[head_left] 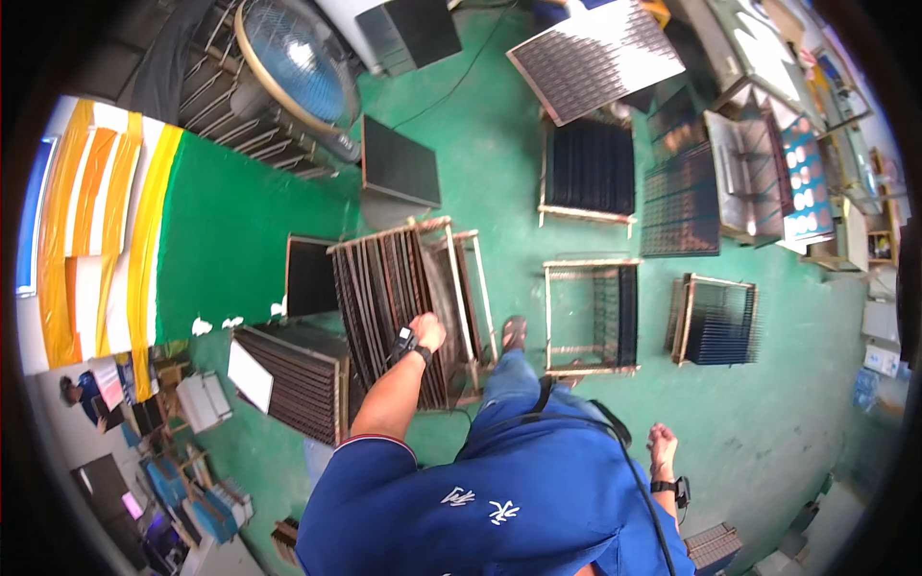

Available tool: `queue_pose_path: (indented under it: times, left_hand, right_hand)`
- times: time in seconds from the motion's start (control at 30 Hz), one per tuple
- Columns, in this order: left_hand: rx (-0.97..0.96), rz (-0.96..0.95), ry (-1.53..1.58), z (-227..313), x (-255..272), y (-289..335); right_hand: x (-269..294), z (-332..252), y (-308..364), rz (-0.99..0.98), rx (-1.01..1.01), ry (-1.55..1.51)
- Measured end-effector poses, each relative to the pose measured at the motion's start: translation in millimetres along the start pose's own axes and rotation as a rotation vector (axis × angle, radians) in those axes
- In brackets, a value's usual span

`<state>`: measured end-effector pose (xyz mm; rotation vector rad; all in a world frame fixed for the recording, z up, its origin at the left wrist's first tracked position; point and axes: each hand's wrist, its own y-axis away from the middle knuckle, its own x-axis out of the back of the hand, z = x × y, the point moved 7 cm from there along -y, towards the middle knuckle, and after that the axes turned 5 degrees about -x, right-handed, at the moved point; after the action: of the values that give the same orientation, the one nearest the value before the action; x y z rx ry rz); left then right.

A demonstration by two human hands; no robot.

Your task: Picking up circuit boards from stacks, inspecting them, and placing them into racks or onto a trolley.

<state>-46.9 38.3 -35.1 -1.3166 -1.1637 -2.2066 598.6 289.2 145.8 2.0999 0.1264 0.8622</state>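
Note:
My left hand (428, 332) is over a metal rack (389, 235) packed with dark upright panels (382, 302), near the rack's right part. Its fingers are curled in; whether they grip a panel edge is hidden from above. A band with a small dark device is on that wrist. My right hand (662, 445) hangs low at my right side, away from every rack. Its fingers are curled and nothing shows in them. To the right of the full rack stands a second metal frame (593, 263), with dark panels (627, 315) only along its right side.
Another filled rack (588, 168) stands ahead, below a tilted perforated panel (595, 60). A smaller rack (714, 322) is at the right. Slatted panels (293, 379) lean at the left, beside a green-topped table (245, 230). A large round fan (298, 62) stands far left.

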Motion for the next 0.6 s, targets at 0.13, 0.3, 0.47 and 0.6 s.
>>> queue_pose_path:
  times: [0.13,0.3,0.47,0.6]
  left_hand:
    - [-0.084,0.219,-0.011,38,166,92]
    - [-0.172,0.305,-0.032,107,288,152]
    - [-0.390,0.493,0.324,169,374,192]
    - [-0.558,0.596,0.437,209,401,203]
  right_hand:
    - [-61,-54,-1,-0.132,0.122,0.010]
    - [-104,-166,12,-0.325,0.362,0.023]
    - [-128,-240,59,-0.449,0.543,-0.139]
    - [-126,-271,111,-0.632,0.588,-0.361]
